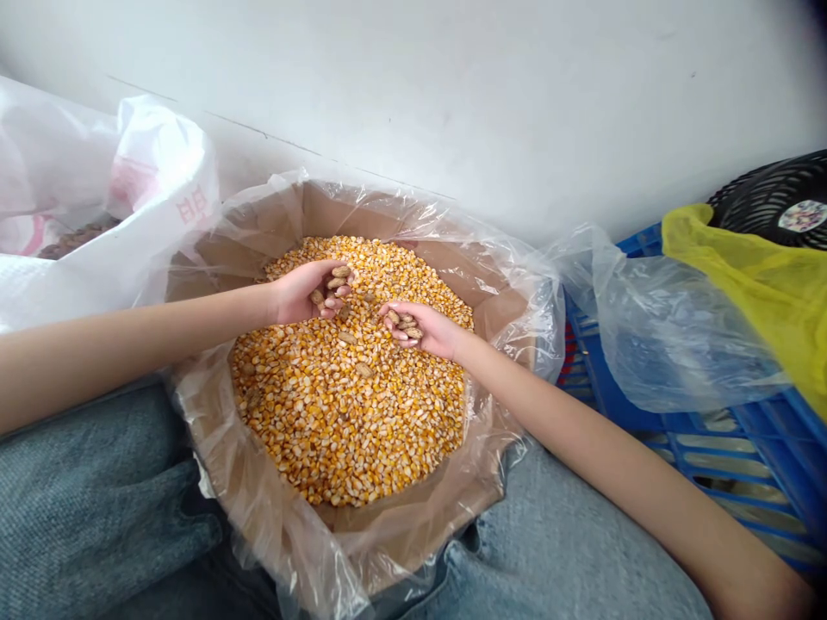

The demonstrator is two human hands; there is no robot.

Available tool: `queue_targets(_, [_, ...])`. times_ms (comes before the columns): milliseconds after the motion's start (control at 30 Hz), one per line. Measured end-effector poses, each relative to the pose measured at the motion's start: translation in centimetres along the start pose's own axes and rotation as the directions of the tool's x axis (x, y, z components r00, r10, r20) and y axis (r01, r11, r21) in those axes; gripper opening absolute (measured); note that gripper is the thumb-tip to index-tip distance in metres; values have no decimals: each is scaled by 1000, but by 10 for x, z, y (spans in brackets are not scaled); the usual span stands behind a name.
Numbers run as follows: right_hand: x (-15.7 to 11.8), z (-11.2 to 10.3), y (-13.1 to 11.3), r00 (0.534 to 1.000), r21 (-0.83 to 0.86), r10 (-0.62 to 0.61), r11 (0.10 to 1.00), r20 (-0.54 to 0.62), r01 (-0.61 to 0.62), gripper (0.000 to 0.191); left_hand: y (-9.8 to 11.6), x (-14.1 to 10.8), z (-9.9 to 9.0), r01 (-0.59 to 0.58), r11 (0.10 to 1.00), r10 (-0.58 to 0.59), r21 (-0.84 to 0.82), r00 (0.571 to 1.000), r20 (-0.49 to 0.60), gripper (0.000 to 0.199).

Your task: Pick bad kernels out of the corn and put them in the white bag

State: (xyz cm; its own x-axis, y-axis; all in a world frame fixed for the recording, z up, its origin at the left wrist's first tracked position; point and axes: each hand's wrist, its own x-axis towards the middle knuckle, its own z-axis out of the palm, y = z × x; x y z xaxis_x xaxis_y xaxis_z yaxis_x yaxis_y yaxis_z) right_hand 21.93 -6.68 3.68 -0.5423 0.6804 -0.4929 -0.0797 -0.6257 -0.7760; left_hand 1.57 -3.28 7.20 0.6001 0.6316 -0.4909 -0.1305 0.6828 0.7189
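Corn kernels (pixel 349 422): a broad heap, yellow and whitish, lying inside the cardboard box between the person's knees.
Left hand (pixel 314 293): over the far part of the heap, reaching in from the left; fingers curled round a few unshelled peanuts (pixel 339 272), some showing between thumb and fingertips.
Right hand (pixel 417 327): just right of the other hand and slightly nearer, the two apart; its fingers are bent round several more unshelled peanuts, cupped against the palm.
Loose peanuts (pixel 363 370): scattered on the kernels, a couple below and between the hands, others by the left edge of the heap.
Cardboard box (pixel 349 211): brown, open at the top, its walls rising round the corn.
Plastic liner (pixel 207 387): clear and crumpled, spread over the walls and folded outward past the rim.
White sack (pixel 168 220): left of the box, open, with pinkish-red print; brownish contents inside, too blurred to name.
Blue crate (pixel 600 370): right of the box, slatted, with a clear bag (pixel 678 344) and a yellow bag (pixel 724 267) lying over it.
Black slatted object (pixel 743 202): round, at the far right, partly behind the yellow bag.
Jeans (pixel 96 499): blue, on both legs, at the near side.
White wall (pixel 452 95): behind the box.
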Motion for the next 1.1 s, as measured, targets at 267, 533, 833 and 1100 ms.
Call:
queue_targets(267, [-4,2,2,997,-251,71,966,21,-64,31,-1,1,-1,-26,999,27,47,999,-32,19])
queue_targets(533, [-3,1,8,991,-806,123,591,59,-25,40,-3,2,-4,-55,974,60,219,998,-16,18])
queue_targets(833, [-6,13,4,996,-979,68,199,62,48,42,-6,1,-4,-141,341,341,930,940,18,33])
queue_targets(1100, [-12,36,4,999,-990,22,-139,26,28,45,-16,-5,2,-255,-459,21,851,955,297,35])
